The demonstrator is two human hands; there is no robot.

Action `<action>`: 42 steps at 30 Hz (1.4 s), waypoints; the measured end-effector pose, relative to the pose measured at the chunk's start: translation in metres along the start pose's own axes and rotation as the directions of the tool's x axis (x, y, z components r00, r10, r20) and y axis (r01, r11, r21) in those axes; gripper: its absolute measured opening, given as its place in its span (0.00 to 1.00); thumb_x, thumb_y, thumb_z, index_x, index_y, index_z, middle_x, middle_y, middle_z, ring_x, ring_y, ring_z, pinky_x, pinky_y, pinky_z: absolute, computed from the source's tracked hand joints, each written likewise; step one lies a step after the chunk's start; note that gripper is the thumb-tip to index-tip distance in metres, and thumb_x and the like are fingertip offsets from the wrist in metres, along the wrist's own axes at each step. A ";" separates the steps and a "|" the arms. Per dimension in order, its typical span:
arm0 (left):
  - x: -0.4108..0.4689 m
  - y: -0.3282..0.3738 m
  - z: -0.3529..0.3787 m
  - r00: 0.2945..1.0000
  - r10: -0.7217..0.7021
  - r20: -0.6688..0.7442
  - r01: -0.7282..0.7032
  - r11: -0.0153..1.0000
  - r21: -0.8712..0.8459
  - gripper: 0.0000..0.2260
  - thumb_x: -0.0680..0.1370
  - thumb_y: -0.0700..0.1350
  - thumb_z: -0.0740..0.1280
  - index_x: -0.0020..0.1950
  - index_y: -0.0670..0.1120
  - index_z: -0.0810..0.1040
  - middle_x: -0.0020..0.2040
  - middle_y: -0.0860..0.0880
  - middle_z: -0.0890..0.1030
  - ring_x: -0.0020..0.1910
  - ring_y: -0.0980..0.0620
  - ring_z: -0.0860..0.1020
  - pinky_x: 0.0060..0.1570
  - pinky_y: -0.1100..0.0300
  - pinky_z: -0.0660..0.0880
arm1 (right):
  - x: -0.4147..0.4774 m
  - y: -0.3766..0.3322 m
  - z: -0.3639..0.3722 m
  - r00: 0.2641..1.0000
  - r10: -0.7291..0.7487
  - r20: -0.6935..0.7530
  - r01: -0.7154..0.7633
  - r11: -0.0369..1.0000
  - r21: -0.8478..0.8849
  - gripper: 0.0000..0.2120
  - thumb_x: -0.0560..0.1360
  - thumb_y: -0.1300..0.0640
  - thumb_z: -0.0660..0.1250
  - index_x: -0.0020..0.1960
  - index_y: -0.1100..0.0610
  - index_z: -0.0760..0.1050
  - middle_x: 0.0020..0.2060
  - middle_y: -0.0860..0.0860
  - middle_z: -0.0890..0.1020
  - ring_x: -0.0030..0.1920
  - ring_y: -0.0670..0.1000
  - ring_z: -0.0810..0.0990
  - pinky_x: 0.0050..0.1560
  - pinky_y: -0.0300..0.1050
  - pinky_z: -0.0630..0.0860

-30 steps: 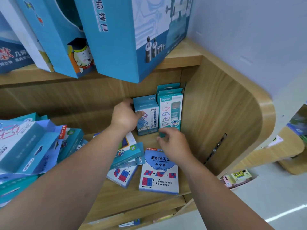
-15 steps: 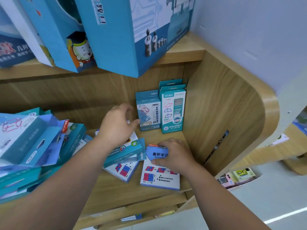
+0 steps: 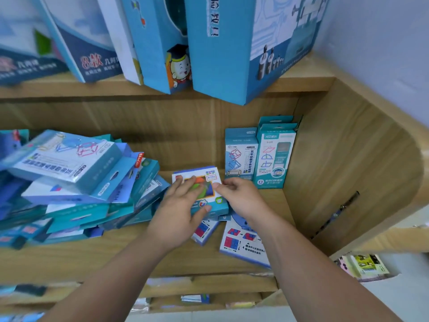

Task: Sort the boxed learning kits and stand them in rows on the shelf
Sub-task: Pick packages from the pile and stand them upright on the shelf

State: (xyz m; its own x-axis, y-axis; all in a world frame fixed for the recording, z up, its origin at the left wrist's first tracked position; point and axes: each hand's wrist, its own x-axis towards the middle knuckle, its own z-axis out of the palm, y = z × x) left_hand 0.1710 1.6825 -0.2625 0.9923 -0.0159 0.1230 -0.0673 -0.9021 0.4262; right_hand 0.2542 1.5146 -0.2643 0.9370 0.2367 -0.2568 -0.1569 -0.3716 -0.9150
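My left hand (image 3: 181, 205) lies flat-fingered on a colourful kit box (image 3: 210, 178) on the shelf (image 3: 116, 256); my right hand (image 3: 239, 196) pinches its right edge, near two standing kits (image 3: 241, 156).

Three upright kits (image 3: 240, 156) stand at the back, three flat kits (image 3: 241, 247) lie nearby, five big boxes (image 3: 220, 66) sit above (the left heap (image 3: 69, 173) defies counting).
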 end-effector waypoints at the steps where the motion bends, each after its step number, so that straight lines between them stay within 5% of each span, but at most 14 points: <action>1: -0.003 -0.001 0.000 1.000 0.022 0.015 -0.022 1.000 -0.011 0.27 0.80 0.60 0.63 0.77 0.54 0.65 0.79 0.53 0.61 0.80 0.47 0.52 0.74 0.58 0.48 | 0.001 0.001 0.002 1.000 0.003 0.004 -0.003 0.999 0.034 0.20 0.74 0.48 0.74 0.62 0.58 0.80 0.52 0.50 0.86 0.51 0.48 0.85 0.59 0.51 0.81; 5: -0.010 -0.002 0.000 0.998 0.065 0.024 -0.063 0.996 -0.059 0.28 0.78 0.61 0.65 0.76 0.54 0.67 0.79 0.56 0.60 0.79 0.53 0.53 0.76 0.58 0.52 | -0.005 0.001 0.001 0.999 -0.009 0.041 0.003 0.990 0.142 0.05 0.76 0.57 0.73 0.52 0.54 0.82 0.47 0.51 0.88 0.46 0.49 0.87 0.53 0.51 0.83; 10: -0.014 -0.002 -0.002 0.994 -0.036 -0.100 0.016 0.980 -0.196 0.24 0.82 0.54 0.62 0.77 0.50 0.66 0.75 0.58 0.64 0.76 0.58 0.59 0.76 0.59 0.57 | -0.020 -0.013 -0.024 0.998 0.023 -0.065 -0.006 0.969 0.247 0.13 0.75 0.62 0.73 0.59 0.54 0.79 0.49 0.51 0.86 0.43 0.51 0.87 0.42 0.47 0.84; 13: -0.010 -0.007 0.000 0.995 -0.097 -0.035 0.094 0.992 -0.082 0.23 0.83 0.52 0.59 0.77 0.48 0.64 0.78 0.50 0.62 0.78 0.51 0.57 0.77 0.55 0.56 | -0.028 -0.025 -0.048 0.988 -0.019 -0.151 0.042 0.987 0.153 0.17 0.74 0.62 0.73 0.59 0.51 0.73 0.49 0.49 0.84 0.42 0.51 0.87 0.42 0.52 0.84; 18: -0.003 -0.007 0.003 0.989 -0.113 0.098 0.090 0.972 0.216 0.37 0.75 0.68 0.45 0.79 0.50 0.61 0.80 0.48 0.58 0.79 0.45 0.55 0.76 0.51 0.52 | -0.033 -0.036 -0.069 0.970 -0.168 -0.176 0.142 0.979 -0.148 0.27 0.69 0.55 0.76 0.62 0.45 0.67 0.51 0.42 0.84 0.45 0.47 0.87 0.44 0.55 0.85; 21: -0.002 -0.007 0.001 0.986 -0.099 0.137 0.050 0.943 0.328 0.36 0.77 0.70 0.53 0.79 0.52 0.58 0.81 0.50 0.54 0.78 0.46 0.54 0.75 0.50 0.55 | -0.037 -0.040 -0.072 0.960 -0.228 -0.165 0.178 0.946 -0.272 0.30 0.69 0.54 0.75 0.67 0.42 0.66 0.52 0.39 0.84 0.48 0.46 0.85 0.47 0.54 0.84; 24: -0.002 -0.003 -0.004 0.989 -0.065 0.132 0.013 0.933 0.359 0.33 0.76 0.69 0.58 0.75 0.52 0.63 0.80 0.49 0.59 0.74 0.45 0.59 0.71 0.49 0.61 | -0.039 -0.045 -0.073 0.949 -0.275 -0.156 0.213 0.921 -0.325 0.21 0.71 0.55 0.72 0.61 0.44 0.70 0.48 0.38 0.83 0.48 0.45 0.84 0.49 0.54 0.83; 32: -0.013 -0.010 -0.004 0.995 -0.089 0.040 0.081 0.980 0.180 0.39 0.64 0.74 0.66 0.68 0.52 0.74 0.61 0.52 0.73 0.63 0.49 0.69 0.64 0.52 0.70 | -0.033 -0.062 -0.061 0.863 -0.466 -0.196 0.357 0.836 -0.416 0.18 0.76 0.50 0.71 0.63 0.45 0.69 0.53 0.43 0.84 0.50 0.46 0.82 0.49 0.51 0.81; 37: -0.021 -0.014 -0.002 0.996 -0.077 0.041 0.072 0.992 0.104 0.38 0.67 0.70 0.64 0.71 0.50 0.73 0.70 0.50 0.71 0.67 0.47 0.70 0.68 0.52 0.68 | -0.009 -0.071 -0.035 0.848 -0.514 -0.129 0.431 0.811 -0.396 0.18 0.76 0.54 0.72 0.62 0.45 0.70 0.51 0.44 0.83 0.46 0.43 0.78 0.48 0.43 0.76; 42: -0.026 -0.022 -0.008 0.999 -0.014 0.044 0.012 0.998 0.062 0.37 0.69 0.68 0.65 0.72 0.48 0.73 0.72 0.48 0.72 0.70 0.46 0.69 0.69 0.54 0.66 | 0.028 -0.053 0.001 0.870 -0.486 -0.082 0.419 0.817 -0.395 0.20 0.74 0.56 0.73 0.63 0.49 0.71 0.51 0.48 0.81 0.49 0.52 0.81 0.52 0.51 0.79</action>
State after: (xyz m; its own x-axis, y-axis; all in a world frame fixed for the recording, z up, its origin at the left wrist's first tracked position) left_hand 0.1462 1.7063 -0.2680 0.9968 -0.0220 0.0772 -0.0492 -0.9274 0.3709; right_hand 0.2879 1.5420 -0.2234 0.9171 0.3129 0.2470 0.3880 -0.5592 -0.7326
